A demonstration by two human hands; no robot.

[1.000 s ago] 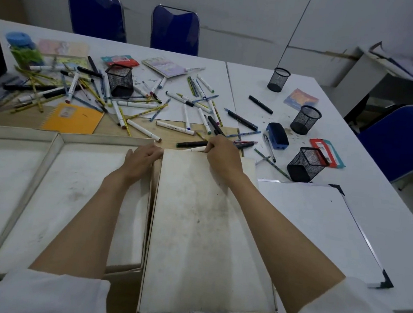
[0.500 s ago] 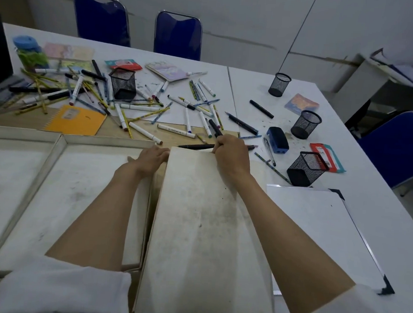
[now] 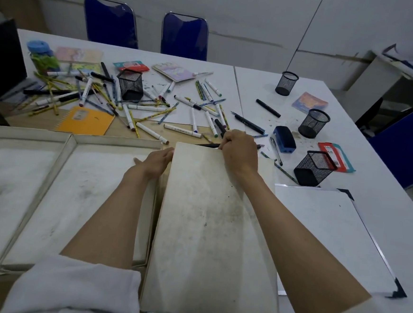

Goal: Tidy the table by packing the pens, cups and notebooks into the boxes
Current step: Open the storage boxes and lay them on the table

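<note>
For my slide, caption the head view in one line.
Both hands, left and right, grip the far edge of a white box panel beside scattered pens.

Boxes near, clutter behind, on the worktop (image 3: pixel 381 219).
Two open boxes (image 3: pixel 86 196) lie left of a flap (image 3: pixel 209 230); pens (image 3: pixel 155 107) and a notebook (image 3: pixel 86 121) lie scattered behind them; four mesh cups (image 3: pixel 313 167) stand among and right of the pens; two chairs (image 3: pixel 184 36) stand behind.
</note>
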